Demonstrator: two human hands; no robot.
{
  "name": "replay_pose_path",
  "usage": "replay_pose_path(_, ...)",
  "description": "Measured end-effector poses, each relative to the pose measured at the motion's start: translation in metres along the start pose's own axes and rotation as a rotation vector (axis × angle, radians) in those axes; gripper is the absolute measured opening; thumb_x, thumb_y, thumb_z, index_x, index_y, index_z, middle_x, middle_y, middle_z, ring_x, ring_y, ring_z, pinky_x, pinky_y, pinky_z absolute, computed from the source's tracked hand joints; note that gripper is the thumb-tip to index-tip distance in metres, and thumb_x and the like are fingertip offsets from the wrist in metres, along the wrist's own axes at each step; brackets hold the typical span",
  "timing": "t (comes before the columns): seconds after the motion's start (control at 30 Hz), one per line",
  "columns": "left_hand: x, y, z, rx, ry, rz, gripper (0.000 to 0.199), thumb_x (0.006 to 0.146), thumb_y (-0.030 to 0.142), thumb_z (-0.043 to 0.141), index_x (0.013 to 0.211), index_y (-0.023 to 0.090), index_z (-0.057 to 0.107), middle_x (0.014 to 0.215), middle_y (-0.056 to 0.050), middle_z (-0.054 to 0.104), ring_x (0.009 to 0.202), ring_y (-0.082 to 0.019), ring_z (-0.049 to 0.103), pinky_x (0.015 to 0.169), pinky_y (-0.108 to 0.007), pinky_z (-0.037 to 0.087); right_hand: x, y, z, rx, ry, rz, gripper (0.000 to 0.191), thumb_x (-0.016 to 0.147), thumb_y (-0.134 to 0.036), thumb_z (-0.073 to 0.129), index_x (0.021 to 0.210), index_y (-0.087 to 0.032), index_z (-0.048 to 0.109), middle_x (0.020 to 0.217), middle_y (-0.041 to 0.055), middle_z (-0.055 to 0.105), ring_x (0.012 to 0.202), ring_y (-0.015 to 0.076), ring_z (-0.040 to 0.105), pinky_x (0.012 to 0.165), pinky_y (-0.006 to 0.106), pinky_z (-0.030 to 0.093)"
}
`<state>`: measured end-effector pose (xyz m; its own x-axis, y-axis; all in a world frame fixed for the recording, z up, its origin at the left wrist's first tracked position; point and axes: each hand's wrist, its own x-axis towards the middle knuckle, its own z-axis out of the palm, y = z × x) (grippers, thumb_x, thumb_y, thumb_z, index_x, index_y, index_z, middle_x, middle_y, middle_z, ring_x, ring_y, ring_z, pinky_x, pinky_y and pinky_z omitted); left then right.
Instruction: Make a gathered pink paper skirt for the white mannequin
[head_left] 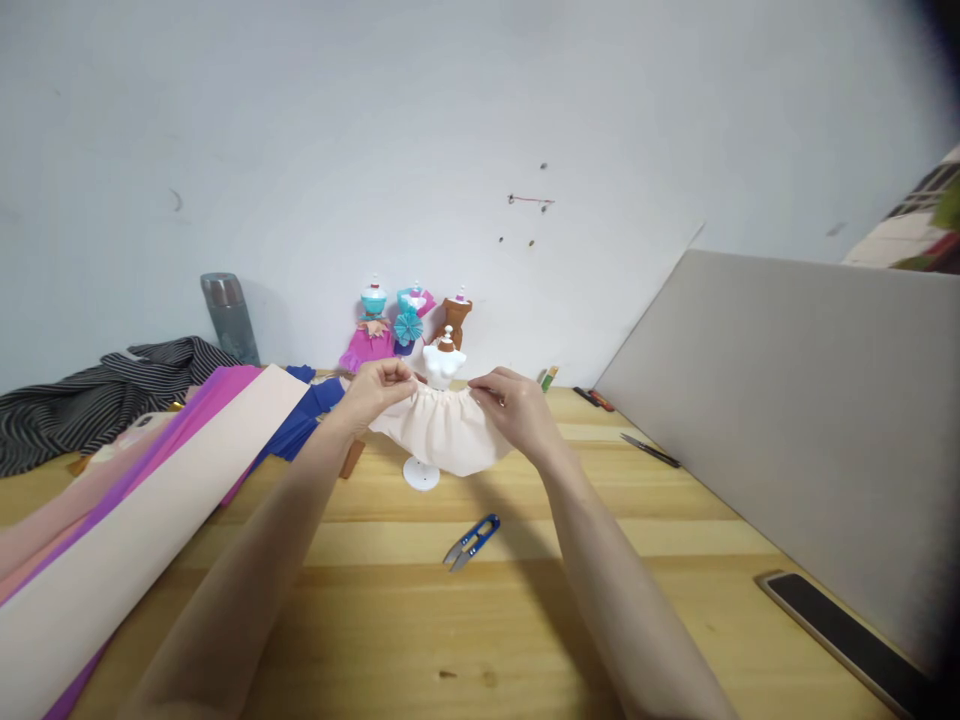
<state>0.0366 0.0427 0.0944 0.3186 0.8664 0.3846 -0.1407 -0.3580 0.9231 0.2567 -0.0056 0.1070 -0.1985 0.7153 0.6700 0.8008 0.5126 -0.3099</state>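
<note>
A gathered cream doll skirt (454,435) is stretched between my two hands. My left hand (379,390) pinches its top edge at the left end, and my right hand (510,398) pinches the same edge at the right. Directly behind the skirt stands a small white doll-size dress form (444,362) with a brown neck. Its round white base (421,474) shows below the fabric; the stem is hidden by the skirt. On the table nearer to me lie blue-handled thread snips (472,542), blades apart.
Dressed mini forms (367,335) stand by the wall. Fabric strips (172,500), a striped cloth (112,390) and a flask (229,318) are at left. On the right are a grey panel (787,420), tweezers-like tool (649,450) and a phone (840,640).
</note>
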Motion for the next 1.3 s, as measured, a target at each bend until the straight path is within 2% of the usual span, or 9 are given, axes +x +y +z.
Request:
replay_pose_path(0.47, 0.003, -0.007, 0.003, -0.051, 0.05, -0.021, 0.021, 0.06, 0.027, 0.077, 0.068, 0.015, 0.062, 0.068, 0.001, 0.064, 0.063, -0.011, 0.056, 0.063, -0.023, 0.042, 0.005, 0.009, 0.017, -0.003, 0.048, 0.017, 0.018, 0.085, -0.02, 0.053, 0.087, -0.019, 0.071, 0.082, 0.0059, 0.066, 0.07, 0.0165, 0.061, 0.064, 0.027, 0.044)
replay_pose_path(0.7, 0.004, -0.01, 0.005, -0.115, 0.015, -0.036, 0.023, 0.058, 0.027, 0.08, 0.069, 0.014, 0.064, 0.068, 0.001, 0.064, 0.063, -0.01, 0.057, 0.064, -0.023, 0.042, 0.007, 0.011, 0.028, 0.011, 0.075, -0.026, 0.018, 0.087, -0.02, 0.053, 0.089, -0.019, 0.07, 0.083, 0.0061, 0.065, 0.071, 0.0166, 0.06, 0.064, 0.026, 0.044)
replay_pose_path(1.0, 0.001, -0.012, 0.007, -0.225, -0.025, -0.083, 0.027, 0.056, 0.027, 0.083, 0.069, 0.014, 0.064, 0.07, 0.001, 0.065, 0.062, -0.01, 0.057, 0.063, -0.022, 0.042, 0.007, 0.004, 0.025, -0.084, 0.1, -0.047, 0.019, 0.089, -0.021, 0.051, 0.088, -0.018, 0.069, 0.082, 0.0066, 0.064, 0.072, 0.0169, 0.059, 0.064, 0.026, 0.042)
replay_pose_path(1.17, -0.001, -0.011, 0.007, -0.275, -0.092, -0.108, 0.027, 0.056, 0.027, 0.084, 0.069, 0.012, 0.065, 0.074, -0.002, 0.067, 0.065, -0.01, 0.059, 0.066, -0.023, 0.043, 0.007, -0.001, 0.029, -0.203, 0.08, -0.092, 0.021, 0.089, -0.018, 0.049, 0.078, -0.018, 0.067, 0.077, 0.0065, 0.061, 0.074, 0.0181, 0.056, 0.06, 0.026, 0.037)
replay_pose_path(1.3, 0.0, -0.012, 0.007, -0.297, -0.114, -0.119, 0.028, 0.056, 0.027, 0.084, 0.069, 0.011, 0.066, 0.071, -0.002, 0.066, 0.064, -0.01, 0.058, 0.064, -0.023, 0.042, 0.007, -0.003, 0.031, -0.267, 0.126, -0.154, 0.023, 0.088, -0.016, 0.048, 0.073, -0.018, 0.065, 0.074, 0.0059, 0.06, 0.07, 0.0169, 0.054, 0.058, 0.025, 0.033)
